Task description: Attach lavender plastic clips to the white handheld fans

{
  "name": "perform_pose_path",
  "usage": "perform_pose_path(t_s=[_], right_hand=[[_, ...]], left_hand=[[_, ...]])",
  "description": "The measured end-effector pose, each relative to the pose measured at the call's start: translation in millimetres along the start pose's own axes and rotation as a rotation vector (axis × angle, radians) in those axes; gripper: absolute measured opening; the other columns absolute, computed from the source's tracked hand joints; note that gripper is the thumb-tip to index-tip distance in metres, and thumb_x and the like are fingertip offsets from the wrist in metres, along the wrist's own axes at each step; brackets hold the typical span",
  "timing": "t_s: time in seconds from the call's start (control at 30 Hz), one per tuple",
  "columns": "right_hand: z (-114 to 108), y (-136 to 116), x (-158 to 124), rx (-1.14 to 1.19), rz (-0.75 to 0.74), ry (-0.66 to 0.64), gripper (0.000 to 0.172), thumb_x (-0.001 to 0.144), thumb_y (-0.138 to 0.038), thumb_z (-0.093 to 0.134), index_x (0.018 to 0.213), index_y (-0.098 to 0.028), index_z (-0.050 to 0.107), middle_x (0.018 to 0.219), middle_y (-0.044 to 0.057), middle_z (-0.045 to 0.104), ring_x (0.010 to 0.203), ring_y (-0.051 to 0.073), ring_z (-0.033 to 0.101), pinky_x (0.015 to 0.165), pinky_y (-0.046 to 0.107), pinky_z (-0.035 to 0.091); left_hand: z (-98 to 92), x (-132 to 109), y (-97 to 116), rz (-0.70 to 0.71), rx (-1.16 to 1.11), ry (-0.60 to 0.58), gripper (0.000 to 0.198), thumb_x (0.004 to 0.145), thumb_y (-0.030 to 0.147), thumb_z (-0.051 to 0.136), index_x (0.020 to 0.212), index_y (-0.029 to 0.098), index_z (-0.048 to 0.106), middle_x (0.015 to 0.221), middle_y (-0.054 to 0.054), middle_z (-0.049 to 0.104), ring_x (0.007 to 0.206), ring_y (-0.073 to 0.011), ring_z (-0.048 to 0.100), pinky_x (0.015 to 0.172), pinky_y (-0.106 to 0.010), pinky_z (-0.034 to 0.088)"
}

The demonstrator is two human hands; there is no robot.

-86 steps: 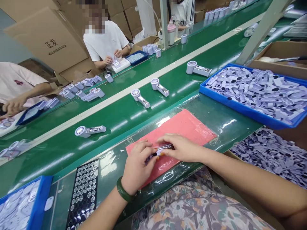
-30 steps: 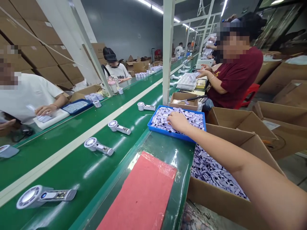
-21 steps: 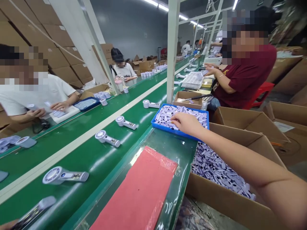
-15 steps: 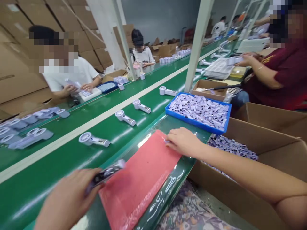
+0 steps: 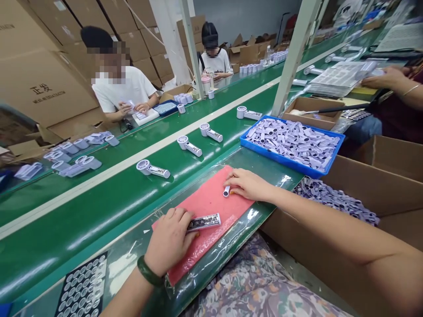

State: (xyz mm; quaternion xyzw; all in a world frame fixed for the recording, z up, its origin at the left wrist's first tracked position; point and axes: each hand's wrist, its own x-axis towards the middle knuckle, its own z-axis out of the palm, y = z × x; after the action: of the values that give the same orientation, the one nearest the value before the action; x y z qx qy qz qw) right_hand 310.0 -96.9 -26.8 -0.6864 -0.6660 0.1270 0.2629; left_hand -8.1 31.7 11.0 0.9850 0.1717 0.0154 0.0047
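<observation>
On the pink pad [image 5: 206, 200], my left hand [image 5: 172, 240] is closed around a white plastic handle [image 5: 208, 221]. The handle lies lengthwise with its open side up, showing dark and metallic parts inside; its other end is hidden under my palm. Toward the pad's far right end, my right hand [image 5: 247, 184] pinches a small white plastic cover [image 5: 226, 191] with a dark end. It resembles the loose white pieces in the blue tray [image 5: 325, 169] beyond my right wrist. The two held parts are apart.
Several ring-headed white devices [image 5: 153, 168] lie on the green conveyor belt [image 5: 99, 215]. A black sheet of clear discs [image 5: 81, 286] is at lower left. A cardboard box [image 5: 396, 189] with more white pieces stands right. A metal post [image 5: 294, 57] rises beyond the tray. Co-workers sit across and at right.
My left hand has brought the handle rightward onto the pad. The small cover in my right hand now shows more clearly. The view has shifted, revealing the disc sheet.
</observation>
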Motion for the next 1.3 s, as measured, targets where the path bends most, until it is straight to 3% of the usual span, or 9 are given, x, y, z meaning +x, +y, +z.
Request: perform_pose_path(t_s=[0.07, 0.2, 0.33, 0.43, 0.57, 0.87, 1.03, 1.17, 1.3], right_hand=[[6.4, -9.1, 3.3, 0.017, 0.007, 0.020, 0.014, 0.099, -0.021, 0.068, 0.109, -0.021, 0.077, 0.117, 0.009, 0.072, 0.109, 0.024, 0.066, 0.095, 0.039, 0.049], [16.2, -53.7, 0.8, 0.105, -0.013, 0.057, 0.015, 0.104, -0.028, 0.062, 0.110, -0.021, 0.074, 0.104, 0.004, 0.075, 0.092, 0.019, 0.068, 0.080, 0.032, 0.047], [34.2, -106.0, -3.3, 0.022, -0.098, 0.022, 0.016, 0.101, -0.032, 0.065, 0.103, -0.019, 0.073, 0.095, 0.006, 0.072, 0.086, 0.023, 0.066, 0.078, 0.037, 0.044], [54.5, -124.1, -4.3, -0.059, -0.146, 0.001, 0.014, 0.099, -0.027, 0.063, 0.098, -0.017, 0.072, 0.092, 0.009, 0.070, 0.087, 0.027, 0.067, 0.077, 0.040, 0.043], [70.8, -118.3, -6.6, 0.029, -0.140, 0.038, 0.019, 0.103, -0.031, 0.057, 0.097, -0.021, 0.072, 0.089, 0.008, 0.067, 0.084, 0.027, 0.065, 0.076, 0.042, 0.045], [85.7, -99.6, -12.7, 0.637, 0.115, -0.136, 0.025, 0.101, -0.047, 0.055, 0.102, -0.025, 0.065, 0.110, 0.007, 0.067, 0.106, 0.025, 0.065, 0.098, 0.047, 0.053], [87.2, -105.8, -33.1, 0.501, 0.103, -0.215, 0.041, 0.099, -0.047, 0.059, 0.136, -0.029, 0.062, 0.140, 0.009, 0.063, 0.134, 0.031, 0.056, 0.115, 0.057, 0.045], [90.6, -112.5, -38.5, 0.394, 0.014, -0.150, 0.034, 0.104, -0.036, 0.049, 0.132, -0.026, 0.065, 0.130, 0.011, 0.067, 0.123, 0.031, 0.060, 0.108, 0.058, 0.047], [91.2, -112.4, -33.2, 0.390, -0.019, -0.134, 0.029, 0.104, -0.032, 0.049, 0.125, -0.024, 0.067, 0.125, 0.012, 0.068, 0.118, 0.031, 0.061, 0.104, 0.056, 0.048]], left_hand=[[0.3, -3.8, -0.8, 0.015, -0.057, 0.071, 0.031, 0.093, 0.028, 0.072, 0.122, 0.018, 0.065, 0.127, -0.012, 0.066, 0.113, -0.0312, 0.060, 0.095, -0.048, 0.050], [1.6, -13.6, -0.7, 0.016, -0.206, 0.171, 0.029, 0.094, 0.031, 0.073, 0.119, 0.020, 0.064, 0.129, -0.011, 0.064, 0.118, -0.0295, 0.060, 0.100, -0.047, 0.050], [4.6, -18.4, 1.7, 0.003, -0.366, 0.218, 0.033, 0.095, 0.031, 0.073, 0.124, 0.020, 0.063, 0.126, -0.010, 0.066, 0.115, -0.0259, 0.060, 0.100, -0.043, 0.050], [7.4, -19.1, 4.8, 0.006, -0.477, 0.240, 0.033, 0.096, 0.034, 0.072, 0.125, 0.020, 0.065, 0.123, -0.010, 0.068, 0.114, -0.0253, 0.061, 0.101, -0.043, 0.050], [13.9, -18.7, 6.5, 0.000, -0.558, 0.271, 0.018, 0.098, 0.025, 0.066, 0.115, 0.020, 0.071, 0.115, -0.009, 0.070, 0.109, -0.0226, 0.062, 0.098, -0.041, 0.050], [24.4, -26.4, 15.8, -0.040, -0.562, 0.346, 0.014, 0.094, 0.017, 0.071, 0.107, 0.020, 0.074, 0.110, -0.007, 0.069, 0.108, -0.0221, 0.063, 0.095, -0.040, 0.053], [18.1, -45.0, 31.5, -0.042, -0.425, 0.280, 0.019, 0.096, 0.030, 0.071, 0.113, 0.022, 0.072, 0.129, -0.011, 0.069, 0.130, -0.0326, 0.059, 0.112, -0.055, 0.049], [14.3, -45.3, 43.0, -0.078, -0.428, 0.237, 0.018, 0.100, 0.021, 0.061, 0.115, 0.018, 0.070, 0.115, -0.010, 0.073, 0.113, -0.0265, 0.063, 0.115, -0.050, 0.048], [10.0, -37.3, 43.0, -0.114, -0.441, 0.199, 0.014, 0.100, 0.021, 0.062, 0.108, 0.018, 0.073, 0.110, -0.009, 0.075, 0.109, -0.0262, 0.063, 0.103, -0.045, 0.053]])
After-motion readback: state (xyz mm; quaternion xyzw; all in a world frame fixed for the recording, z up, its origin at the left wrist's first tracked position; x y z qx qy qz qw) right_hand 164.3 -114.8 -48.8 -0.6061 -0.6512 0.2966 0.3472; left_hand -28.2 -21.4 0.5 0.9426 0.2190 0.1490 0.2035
